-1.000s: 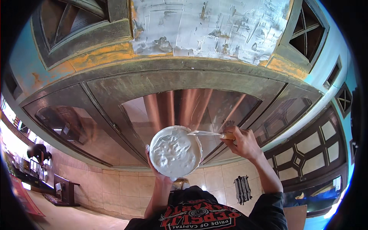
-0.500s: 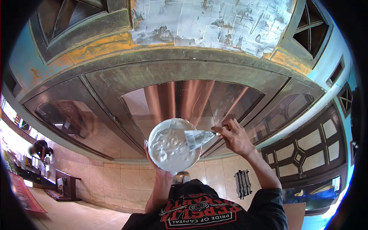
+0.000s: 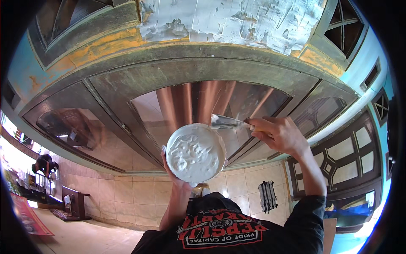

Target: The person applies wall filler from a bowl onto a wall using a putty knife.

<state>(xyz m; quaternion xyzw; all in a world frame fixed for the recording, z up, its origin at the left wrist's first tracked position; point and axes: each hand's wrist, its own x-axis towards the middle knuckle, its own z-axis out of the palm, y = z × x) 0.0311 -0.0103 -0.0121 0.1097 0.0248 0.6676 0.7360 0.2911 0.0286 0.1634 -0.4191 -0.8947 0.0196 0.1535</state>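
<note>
My left hand (image 3: 170, 170) holds a round bowl (image 3: 195, 152) from beneath, at the middle of the view. The bowl is full of white, lumpy filler paste. My right hand (image 3: 279, 133) grips the wooden handle of a putty knife (image 3: 225, 122). Its metal blade points left and rests at the bowl's upper right rim, with a smear of paste on it. Behind both hands is a weathered wooden frame (image 3: 220, 63) with glass panes (image 3: 198, 99). A broad patch of white filler (image 3: 228, 19) covers the panel above.
The frame shows worn green and orange paint (image 3: 105, 44). Tiled floor (image 3: 127, 199) lies below, with a dark striped cloth (image 3: 267, 195) on it. At the far left, another person (image 3: 43, 163) bends near a low wooden bench (image 3: 72, 203). A lattice door (image 3: 351, 156) stands at right.
Half a second ago the knife blade lay across the paste in the bowl. It has now drawn back to the bowl's upper right rim. The bowl has barely moved.
</note>
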